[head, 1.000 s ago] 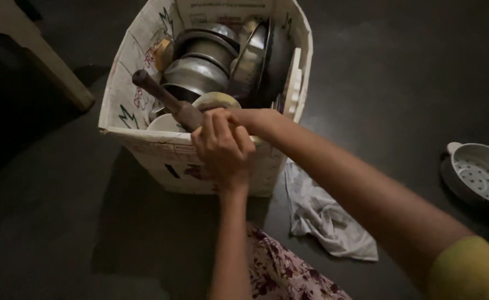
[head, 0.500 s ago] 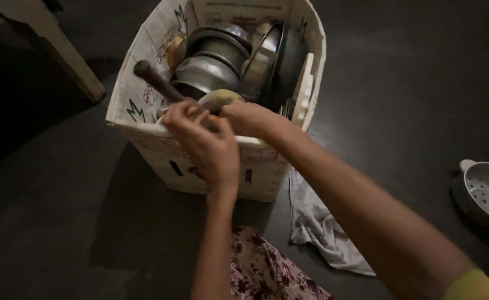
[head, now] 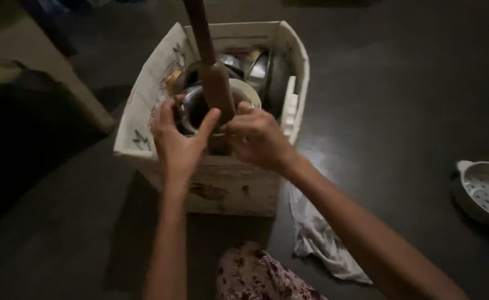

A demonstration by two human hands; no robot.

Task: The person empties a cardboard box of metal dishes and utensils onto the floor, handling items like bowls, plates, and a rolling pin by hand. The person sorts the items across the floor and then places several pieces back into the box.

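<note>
A white cardboard box (head: 227, 180) stands on the dark floor, packed with steel pots (head: 266, 69) and bowls. A long brown wooden pestle (head: 210, 66) stands nearly upright over the box's near side. Both hands are at its thick lower end. My left hand (head: 179, 141) wraps it from the left, thumb up along the wood. My right hand (head: 258, 139) holds it from the right, beside a pale round bowl (head: 244, 91). The pestle's lower tip is hidden behind my hands.
A crumpled white cloth (head: 319, 239) lies on the floor right of the box. A white perforated strainer bowl (head: 486, 191) sits at the far right. A pale furniture leg (head: 50, 72) stands at upper left. Floral fabric (head: 255, 275) covers my knee below.
The pestle has swung from slanting left to nearly upright and has risen. Both hands have shifted to grip its lower end from either side.
</note>
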